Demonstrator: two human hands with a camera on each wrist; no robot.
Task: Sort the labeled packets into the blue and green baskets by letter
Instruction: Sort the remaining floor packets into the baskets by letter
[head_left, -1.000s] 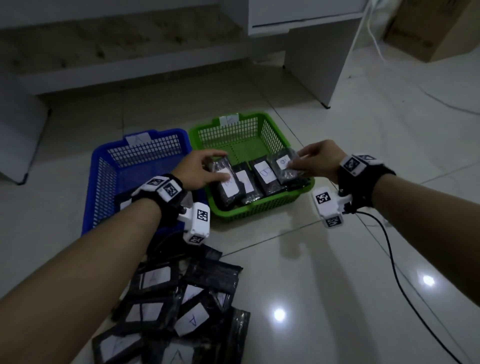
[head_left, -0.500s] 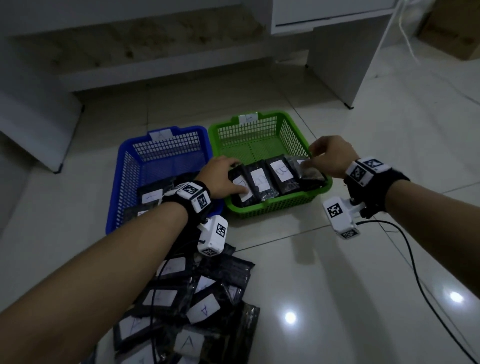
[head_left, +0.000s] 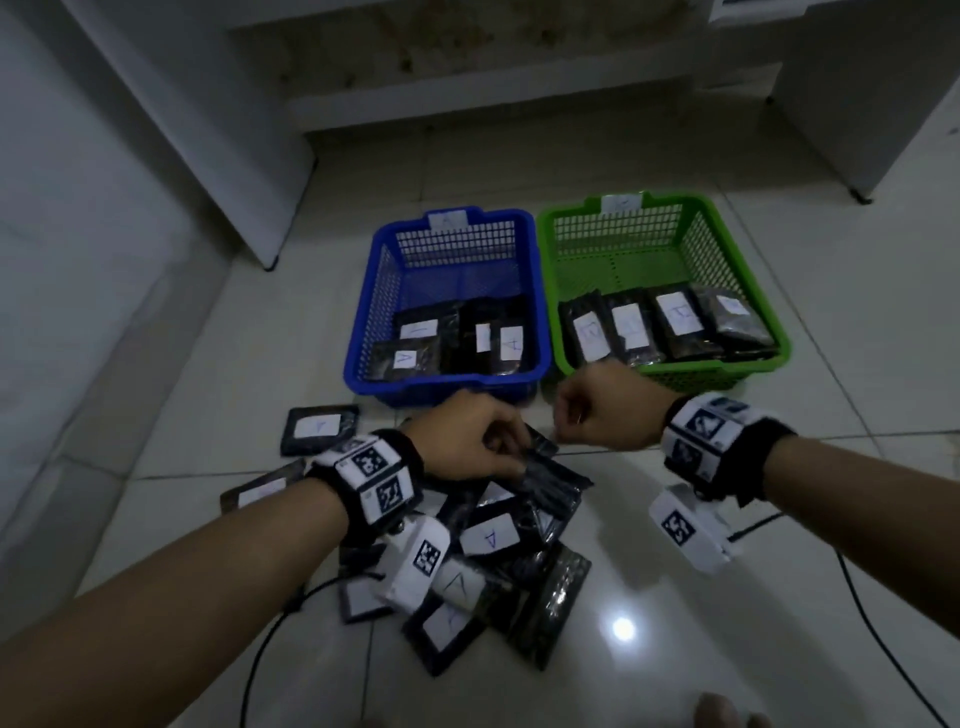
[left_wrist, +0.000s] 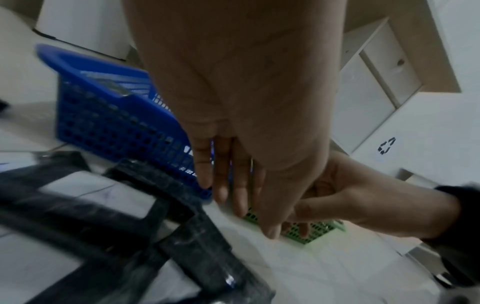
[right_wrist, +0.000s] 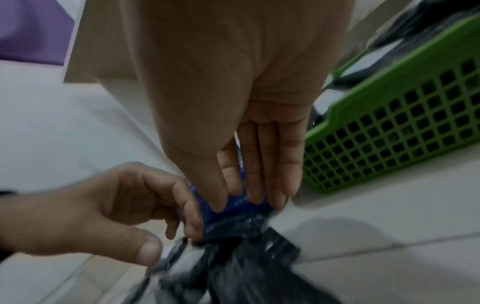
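Observation:
A blue basket (head_left: 363, 312) tagged A holds several black packets (head_left: 405, 358) with white A labels. Beside it on the right, a green basket (head_left: 753, 291) holds a row of several labeled packets (head_left: 592, 332). A loose pile of packets (head_left: 491, 540) lies on the floor in front. My left hand (head_left: 511, 457) hovers over the pile's top packet (head_left: 550, 483), fingers loosely bent, gripping nothing (left_wrist: 241, 195). My right hand (head_left: 569, 431) is just right of it. Its fingertips (right_wrist: 254, 195) hang just above that packet's edge and hold nothing.
One packet (head_left: 319, 428) lies apart, left of the pile. Black cables (head_left: 883, 649) trail over the tiled floor from both wrists. White furniture legs (head_left: 270, 208) stand behind the baskets on the left, and another (head_left: 857, 156) on the right. A foot (head_left: 727, 714) shows at the bottom edge.
Both hands have left the green basket and come back toward me to the floor pile. The right hand has let go of the packet it placed in the green basket.

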